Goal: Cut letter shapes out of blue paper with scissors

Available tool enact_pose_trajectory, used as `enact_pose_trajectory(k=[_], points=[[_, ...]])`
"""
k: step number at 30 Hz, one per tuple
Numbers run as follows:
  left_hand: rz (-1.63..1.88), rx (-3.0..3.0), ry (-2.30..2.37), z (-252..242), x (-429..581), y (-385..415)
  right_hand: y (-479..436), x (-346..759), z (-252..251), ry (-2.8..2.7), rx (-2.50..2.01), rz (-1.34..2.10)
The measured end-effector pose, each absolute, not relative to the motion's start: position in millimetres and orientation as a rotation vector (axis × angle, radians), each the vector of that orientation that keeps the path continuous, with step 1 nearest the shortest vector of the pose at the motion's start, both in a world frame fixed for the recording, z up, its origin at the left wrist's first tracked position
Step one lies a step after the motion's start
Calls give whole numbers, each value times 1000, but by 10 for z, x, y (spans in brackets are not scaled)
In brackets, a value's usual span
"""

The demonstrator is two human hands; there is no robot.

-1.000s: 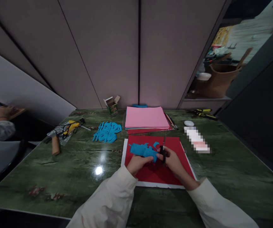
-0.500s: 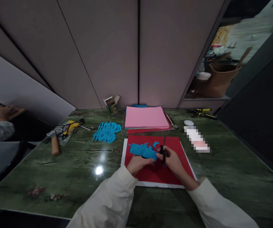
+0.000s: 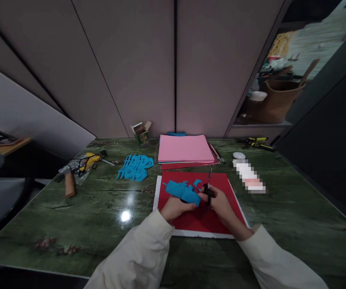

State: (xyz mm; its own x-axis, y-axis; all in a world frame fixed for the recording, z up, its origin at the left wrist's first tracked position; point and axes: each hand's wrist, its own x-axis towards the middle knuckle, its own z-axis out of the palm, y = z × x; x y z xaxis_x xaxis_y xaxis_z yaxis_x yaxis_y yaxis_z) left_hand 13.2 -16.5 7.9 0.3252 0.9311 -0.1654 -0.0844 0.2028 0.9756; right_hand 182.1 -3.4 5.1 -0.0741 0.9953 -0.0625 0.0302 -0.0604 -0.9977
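Observation:
My left hand (image 3: 176, 208) is closed on a piece of blue felt or thick paper (image 3: 183, 193), its thumb lying along the near edge. Black-handled scissors (image 3: 209, 179) are in my right hand (image 3: 220, 201), blades pointing up and away from me. The fingers of that hand are close to the right end of the blue piece; whether they touch it I cannot tell. A small curved blue scrap (image 3: 197, 184) lies just beyond. Both hands are above a red sheet (image 3: 203, 224) with a white sheet (image 3: 197, 234) showing at its edges.
Cut-out blue letters (image 3: 136, 167) lie left of the red sheet. Behind it is a stack of pink paper (image 3: 186, 148), near a small open box (image 3: 142, 135). A yellow tool (image 3: 91, 161) and a wooden handle (image 3: 69, 184) rest at left, pliers (image 3: 258, 144) at back right.
The scissors have turned slightly, their blades now clearer and raised. The blue piece has tilted a little, its right end lower. At far left, another person's hand has gone from view.

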Motion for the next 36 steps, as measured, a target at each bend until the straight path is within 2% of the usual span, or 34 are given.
enact_pose_trajectory(k=[7,14,21,26,33,36], points=[[886,1037,934,108,146,-173,-40,1823,32,-1233,-1213,1291],[914,974,817,160,166,-169,-67,1812,47,-1037,-1262,1481],[969,924,801,142,174,-151,-59,1825,55,-1044,-1236,1439],[1253,893,948,120,169,-115,-84,1820,102,-1185,-1240,1437],[1522,594,1054,90,134,-43,-325,1641,66,-1456,-1102,1850],[1596,525,1028,105,151,-59,-406,1568,64,-1454,-1092,1922]])
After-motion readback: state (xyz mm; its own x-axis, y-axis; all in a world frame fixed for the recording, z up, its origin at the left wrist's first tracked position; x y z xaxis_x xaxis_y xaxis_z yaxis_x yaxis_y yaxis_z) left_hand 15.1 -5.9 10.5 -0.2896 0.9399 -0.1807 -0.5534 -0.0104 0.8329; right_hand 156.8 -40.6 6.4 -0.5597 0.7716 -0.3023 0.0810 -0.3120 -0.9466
